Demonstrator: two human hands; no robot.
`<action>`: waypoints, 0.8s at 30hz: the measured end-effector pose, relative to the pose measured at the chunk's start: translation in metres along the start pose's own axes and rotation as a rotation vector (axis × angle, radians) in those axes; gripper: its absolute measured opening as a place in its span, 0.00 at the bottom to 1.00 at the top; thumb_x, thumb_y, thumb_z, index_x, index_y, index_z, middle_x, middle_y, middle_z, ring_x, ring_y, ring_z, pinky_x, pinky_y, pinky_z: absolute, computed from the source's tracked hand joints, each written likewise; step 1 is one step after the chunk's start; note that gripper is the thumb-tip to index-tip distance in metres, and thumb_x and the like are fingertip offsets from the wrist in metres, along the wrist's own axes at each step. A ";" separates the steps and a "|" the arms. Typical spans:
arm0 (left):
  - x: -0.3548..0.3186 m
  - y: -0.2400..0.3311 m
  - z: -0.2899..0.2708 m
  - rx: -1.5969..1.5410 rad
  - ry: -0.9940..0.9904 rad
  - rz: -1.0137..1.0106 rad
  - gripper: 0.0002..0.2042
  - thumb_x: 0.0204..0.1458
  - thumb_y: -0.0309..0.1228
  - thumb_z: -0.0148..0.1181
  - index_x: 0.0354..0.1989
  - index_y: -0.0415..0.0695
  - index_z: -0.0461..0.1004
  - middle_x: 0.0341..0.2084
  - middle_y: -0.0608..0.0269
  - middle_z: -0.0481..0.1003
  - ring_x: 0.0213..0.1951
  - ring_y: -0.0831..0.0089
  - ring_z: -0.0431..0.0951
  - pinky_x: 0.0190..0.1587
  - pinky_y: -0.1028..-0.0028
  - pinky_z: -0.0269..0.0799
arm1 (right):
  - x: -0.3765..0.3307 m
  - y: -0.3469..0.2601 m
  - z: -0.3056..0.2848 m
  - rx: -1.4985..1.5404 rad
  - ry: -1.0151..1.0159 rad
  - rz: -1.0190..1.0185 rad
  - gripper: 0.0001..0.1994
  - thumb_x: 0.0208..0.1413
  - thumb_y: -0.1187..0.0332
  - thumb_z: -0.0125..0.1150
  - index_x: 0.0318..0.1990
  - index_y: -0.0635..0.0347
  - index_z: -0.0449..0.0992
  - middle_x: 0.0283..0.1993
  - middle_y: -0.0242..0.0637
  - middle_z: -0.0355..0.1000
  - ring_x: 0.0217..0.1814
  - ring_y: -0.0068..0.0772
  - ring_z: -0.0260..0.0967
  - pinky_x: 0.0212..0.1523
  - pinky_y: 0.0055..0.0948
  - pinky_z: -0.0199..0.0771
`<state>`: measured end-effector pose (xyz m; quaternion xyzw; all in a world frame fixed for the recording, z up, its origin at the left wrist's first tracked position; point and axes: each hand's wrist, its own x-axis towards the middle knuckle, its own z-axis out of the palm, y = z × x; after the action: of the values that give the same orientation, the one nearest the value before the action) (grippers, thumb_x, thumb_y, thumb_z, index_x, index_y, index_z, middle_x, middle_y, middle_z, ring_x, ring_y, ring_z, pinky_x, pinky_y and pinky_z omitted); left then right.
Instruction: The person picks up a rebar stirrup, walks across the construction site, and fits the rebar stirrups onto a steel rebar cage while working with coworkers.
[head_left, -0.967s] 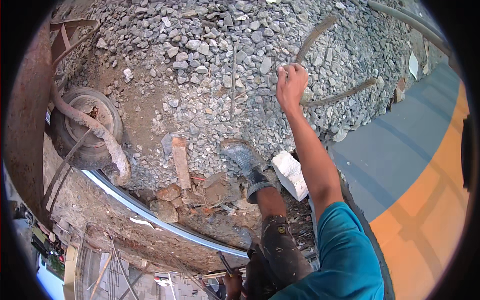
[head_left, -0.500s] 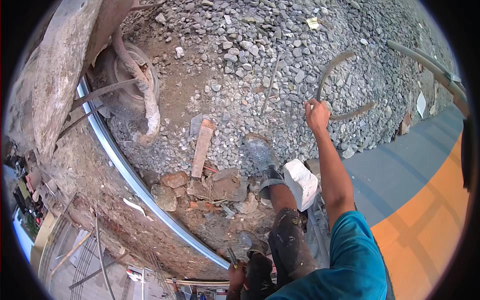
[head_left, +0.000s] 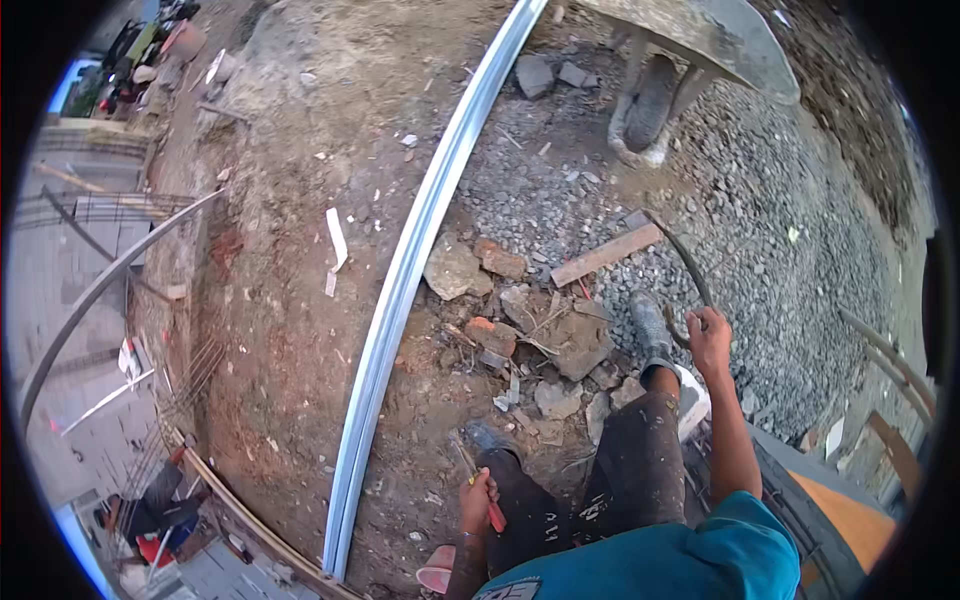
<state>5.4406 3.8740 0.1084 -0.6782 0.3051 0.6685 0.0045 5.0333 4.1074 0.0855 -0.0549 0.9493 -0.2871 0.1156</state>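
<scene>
My right hand [head_left: 710, 342] is closed round a dark bent strip [head_left: 690, 258], a narrow curved length whose material I cannot make out. One part of it arcs away over the gravel, and a shorter part curls beside my boot. Low in front of my body, my left hand [head_left: 478, 500] grips a red-handled tool [head_left: 496, 516]. Its narrow metal end points up and away, and its exact kind is unclear. A long shiny metal profile [head_left: 405, 265] lies on the dirt to the left of my legs.
Broken bricks and stones [head_left: 560, 340] lie ahead of my boots [head_left: 652, 325], beside a short wooden board [head_left: 607, 254]. A wheelbarrow [head_left: 700, 40] stands farther off by the gravel [head_left: 790, 230]. Another person [head_left: 160, 505] is at the lower left, near a curved pole [head_left: 95, 285].
My view has swung left, bringing the metal profile to the middle. My right hand has drawn the bent strip off the gravel closer to my boot. The red-handled tool now shows more fully.
</scene>
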 end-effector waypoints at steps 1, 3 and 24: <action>-0.001 0.000 -0.034 -0.095 0.040 -0.013 0.11 0.54 0.34 0.53 0.23 0.42 0.66 0.14 0.67 0.65 0.14 0.77 0.64 0.17 0.77 0.58 | -0.022 -0.031 0.005 0.005 -0.047 -0.041 0.07 0.49 0.69 0.58 0.26 0.65 0.75 0.22 0.46 0.67 0.25 0.43 0.65 0.29 0.40 0.64; -0.013 0.001 -0.114 -0.249 0.192 0.071 0.11 0.53 0.32 0.53 0.21 0.43 0.66 0.13 0.67 0.65 0.14 0.78 0.63 0.16 0.77 0.58 | -0.060 -0.093 0.026 0.006 -0.187 -0.253 0.07 0.48 0.71 0.59 0.25 0.67 0.73 0.19 0.41 0.64 0.20 0.33 0.59 0.24 0.31 0.59; -0.072 -0.318 -0.280 -0.753 0.831 -0.272 0.18 0.44 0.42 0.56 0.29 0.36 0.76 0.23 0.48 0.75 0.28 0.54 0.77 0.32 0.60 0.70 | -0.364 -0.502 0.255 -0.333 -0.929 -1.221 0.09 0.44 0.64 0.61 0.26 0.62 0.77 0.22 0.46 0.71 0.25 0.43 0.70 0.30 0.37 0.68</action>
<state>5.8332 4.0458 0.0755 -0.8718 -0.0679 0.4019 -0.2715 5.4687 3.6175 0.2282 -0.6982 0.6360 -0.1012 0.3128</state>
